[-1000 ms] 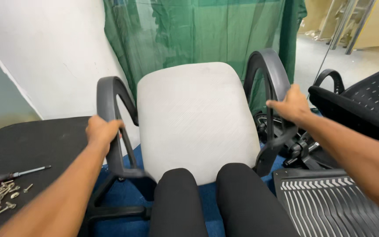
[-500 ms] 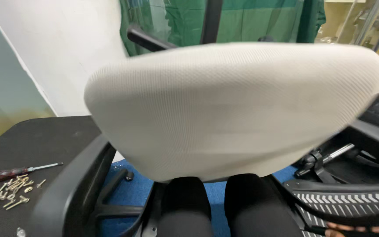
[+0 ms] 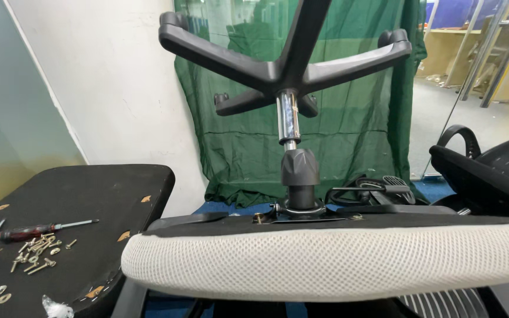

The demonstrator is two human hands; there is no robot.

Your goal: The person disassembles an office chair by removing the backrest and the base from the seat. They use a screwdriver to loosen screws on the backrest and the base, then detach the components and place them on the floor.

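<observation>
Upturned chair seat [image 3: 337, 265] (base [image 3: 287, 56] uppermost) beside screwdriver [image 3: 42, 228]

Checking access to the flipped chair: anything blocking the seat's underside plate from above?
Nothing visible covers the mounting plate on the seat; only the gas column and star base rise from it. Both hands are out of view.

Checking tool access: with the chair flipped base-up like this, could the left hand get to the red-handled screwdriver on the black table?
Probably yes, though neither hand is in view. The screwdriver lies in the open on the black table, beside loose screws. The upturned seat cushion sits to its right, not over it.
</observation>
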